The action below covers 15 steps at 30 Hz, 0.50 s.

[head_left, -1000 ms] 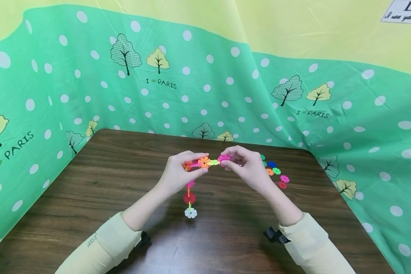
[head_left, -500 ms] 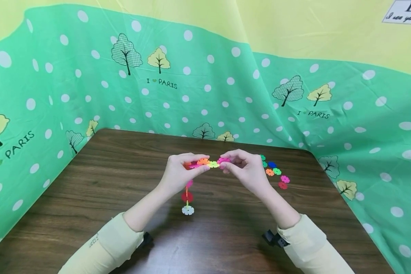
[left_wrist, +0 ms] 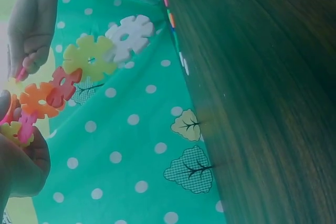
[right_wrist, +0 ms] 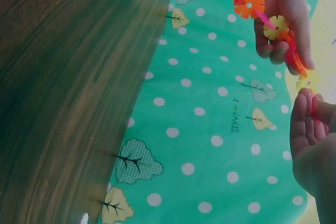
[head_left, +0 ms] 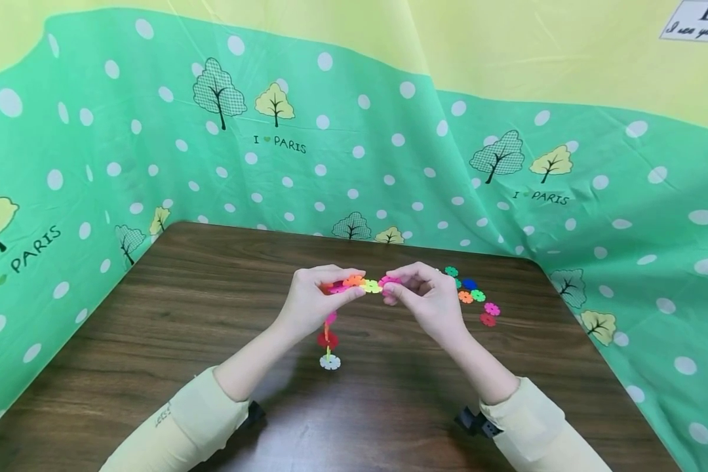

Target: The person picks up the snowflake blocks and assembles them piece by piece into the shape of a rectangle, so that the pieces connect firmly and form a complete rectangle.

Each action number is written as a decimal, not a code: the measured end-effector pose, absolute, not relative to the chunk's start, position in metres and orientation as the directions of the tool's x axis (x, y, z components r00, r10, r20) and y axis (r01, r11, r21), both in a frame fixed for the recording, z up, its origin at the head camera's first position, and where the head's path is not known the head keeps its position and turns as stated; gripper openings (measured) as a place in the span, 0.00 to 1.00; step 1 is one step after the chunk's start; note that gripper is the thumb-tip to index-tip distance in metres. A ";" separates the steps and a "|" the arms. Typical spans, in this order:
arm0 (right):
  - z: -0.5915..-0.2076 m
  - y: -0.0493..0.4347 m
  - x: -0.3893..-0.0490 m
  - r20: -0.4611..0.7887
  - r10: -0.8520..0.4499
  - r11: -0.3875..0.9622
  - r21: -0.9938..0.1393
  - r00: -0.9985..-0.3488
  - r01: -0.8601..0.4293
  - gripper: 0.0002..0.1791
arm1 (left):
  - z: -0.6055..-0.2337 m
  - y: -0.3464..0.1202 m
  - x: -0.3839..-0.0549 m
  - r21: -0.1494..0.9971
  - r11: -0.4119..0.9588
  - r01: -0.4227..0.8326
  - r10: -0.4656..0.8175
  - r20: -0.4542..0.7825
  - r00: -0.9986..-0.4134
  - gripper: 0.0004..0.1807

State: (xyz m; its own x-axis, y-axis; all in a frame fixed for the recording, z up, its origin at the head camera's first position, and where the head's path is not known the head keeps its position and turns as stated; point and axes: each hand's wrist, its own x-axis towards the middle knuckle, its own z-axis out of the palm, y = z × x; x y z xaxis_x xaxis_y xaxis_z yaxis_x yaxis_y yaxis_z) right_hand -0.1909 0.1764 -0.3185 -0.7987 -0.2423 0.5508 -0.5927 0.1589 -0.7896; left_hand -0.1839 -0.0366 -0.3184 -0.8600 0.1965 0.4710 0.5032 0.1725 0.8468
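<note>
Where dotted green-and-yellow fabric [head_left: 354, 157] backs the brown wood-grain table [head_left: 124, 341], the left hand [head_left: 313, 303] and right hand [head_left: 433, 300] pinch a multicoloured plastic flower-disc chain [head_left: 371, 286] above it. Its held stretch runs sideways, the tail [head_left: 328, 340] hanging down.

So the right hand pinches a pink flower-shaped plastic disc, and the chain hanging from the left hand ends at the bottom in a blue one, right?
Not blue: the head view shows a white flower-shaped plastic disc at the bottom of the multicoloured chain hanging from the left hand. The right hand does pinch a pink flower-shaped plastic disc.
</note>
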 end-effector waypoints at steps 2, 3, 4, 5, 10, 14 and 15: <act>-0.319 0.175 -0.190 0.553 -0.227 0.137 -0.797 -0.802 -0.588 0.10 | -0.324 -0.036 -0.189 0.845 0.170 0.508 0.193 0.477 -0.858 0.18; -0.319 0.175 -0.190 0.554 -0.220 0.129 -0.799 -0.803 -0.587 0.10 | -0.327 -0.036 -0.191 0.845 0.167 0.508 0.195 0.477 -0.857 0.18; -0.318 0.174 -0.190 0.554 -0.215 0.123 -0.801 -0.804 -0.585 0.10 | -0.330 -0.036 -0.194 0.846 0.163 0.507 0.196 0.476 -0.857 0.18; -0.318 0.173 -0.189 0.555 -0.211 0.114 -0.804 -0.805 -0.584 0.10 | -0.331 -0.036 -0.195 0.846 0.158 0.509 0.197 0.478 -0.856 0.18; -0.313 0.170 -0.188 0.557 -0.212 0.096 -0.806 -0.803 -0.584 0.11 | -0.333 -0.039 -0.195 0.843 0.133 0.521 0.194 0.494 -0.848 0.19; -0.312 0.173 -0.189 0.525 -0.237 0.100 -0.824 -0.818 -0.558 0.12 | -0.332 -0.039 -0.195 0.838 0.143 0.527 0.203 0.496 -0.844 0.18; -0.312 0.175 -0.190 0.513 -0.244 0.112 -0.828 -0.823 -0.550 0.12 | -0.333 -0.038 -0.195 0.838 0.149 0.524 0.213 0.491 -0.845 0.18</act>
